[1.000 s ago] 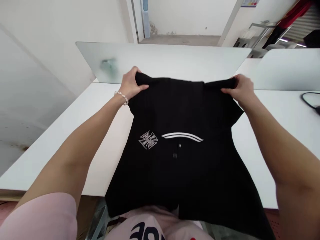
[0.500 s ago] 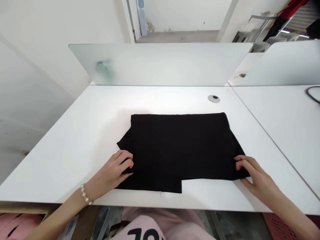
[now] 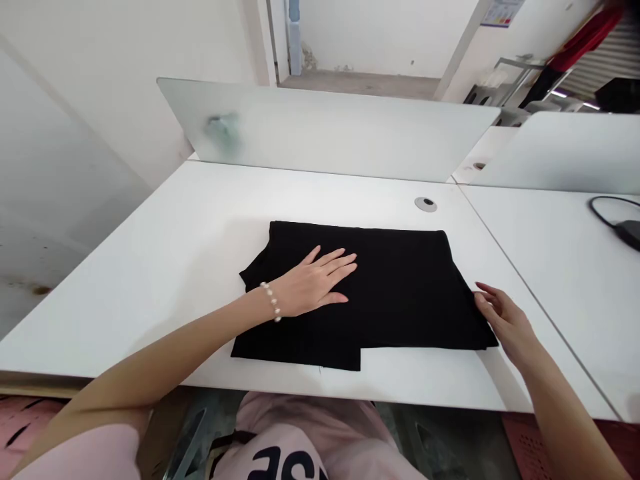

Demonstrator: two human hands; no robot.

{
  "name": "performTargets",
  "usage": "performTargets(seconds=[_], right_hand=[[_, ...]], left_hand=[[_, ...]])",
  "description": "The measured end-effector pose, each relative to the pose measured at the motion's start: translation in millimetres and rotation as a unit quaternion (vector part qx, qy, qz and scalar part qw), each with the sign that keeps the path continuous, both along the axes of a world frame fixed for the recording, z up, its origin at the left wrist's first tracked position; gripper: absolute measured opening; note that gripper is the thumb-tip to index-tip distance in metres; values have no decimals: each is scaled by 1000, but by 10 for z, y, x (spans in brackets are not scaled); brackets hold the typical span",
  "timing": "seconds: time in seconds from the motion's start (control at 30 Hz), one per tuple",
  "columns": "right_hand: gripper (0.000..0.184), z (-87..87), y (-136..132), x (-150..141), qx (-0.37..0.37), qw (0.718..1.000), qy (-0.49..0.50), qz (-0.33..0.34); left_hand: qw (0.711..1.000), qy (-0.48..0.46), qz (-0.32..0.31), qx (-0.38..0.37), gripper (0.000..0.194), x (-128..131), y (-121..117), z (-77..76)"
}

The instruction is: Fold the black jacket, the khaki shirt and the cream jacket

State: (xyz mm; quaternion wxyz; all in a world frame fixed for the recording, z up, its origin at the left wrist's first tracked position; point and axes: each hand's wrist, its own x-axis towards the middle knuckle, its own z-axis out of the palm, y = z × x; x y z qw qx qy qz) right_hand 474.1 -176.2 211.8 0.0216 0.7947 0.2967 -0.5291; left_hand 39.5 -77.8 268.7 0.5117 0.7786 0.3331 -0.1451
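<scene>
A folded black garment [image 3: 405,293] lies on the white table. Its flat upper edge faces the partition, and a slanted flap sticks out at each side. Across its left half rests my left hand [image 3: 320,283], palm down with the fingers spread, a pearl bracelet [image 3: 271,301] on the wrist. At the garment's right edge is my right hand [image 3: 503,320], its fingers loosely bent and apart, the tips just touching or beside the cloth. Exactly which kind of garment it is stays unclear in this folded state.
A frosted partition [image 3: 330,133] stands along the back of the white table [image 3: 200,220]. A round cable grommet [image 3: 426,204] is set near the back right. On the adjoining table at right lies a black cable-like object [image 3: 627,232].
My left hand has moved from the garment's lower left edge onto its middle and flattened. My right hand has slid up along the right edge and loosened. The camera view has tilted slightly.
</scene>
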Motion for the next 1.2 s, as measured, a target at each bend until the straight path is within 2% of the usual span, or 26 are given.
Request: performTargets(seconds=[0.13,0.23,0.3,0.37,0.5,0.57,0.7,0.87,0.93,1.0,1.07,1.1,1.13,1.2], right_hand=[[59,154,-7,-123,-42,988,31,-148],[51,325,-32,-235,-66,966,71,-239],[52,421,-71,-311,-60,957,101,-265],[55,487,-122,-388,-39,958,104,-263],[75,530,-172,-544,1,982,52,-180],[82,534,-141,-626,24,984,40,-172],[75,582,-18,-844,40,949,61,-306],[58,651,43,-1226,106,859,66,-497],[60,658,69,-1339,106,834,74,-536],[63,667,132,-1401,114,835,68,-534],[62,688,236,-1437,133,850,47,-507],[59,703,297,-1461,148,860,41,-487],[57,721,361,-1497,163,868,39,-467],[52,770,484,-1615,196,885,48,-420]], left_hand=[[996,26,-6,-82,70,262,-173,-367],[997,22,-1,-81,72,361,-336,-442],[997,19,-1,-75,76,410,-409,-415],[998,13,-4,-67,77,456,-447,-373],[998,-24,-23,-50,72,526,-471,-313],[998,-41,-34,-44,70,544,-484,-277],[994,-91,-54,-35,67,585,-563,-133],[991,-128,-46,-20,68,652,-713,36],[990,-132,-24,-48,67,658,-731,60],[980,-152,20,-124,63,641,-701,67],[946,-170,117,-250,60,592,-619,61],[913,-172,192,-317,58,554,-562,54],[866,-166,281,-378,56,505,-495,42],[745,-139,453,-469,51,373,-346,9]])
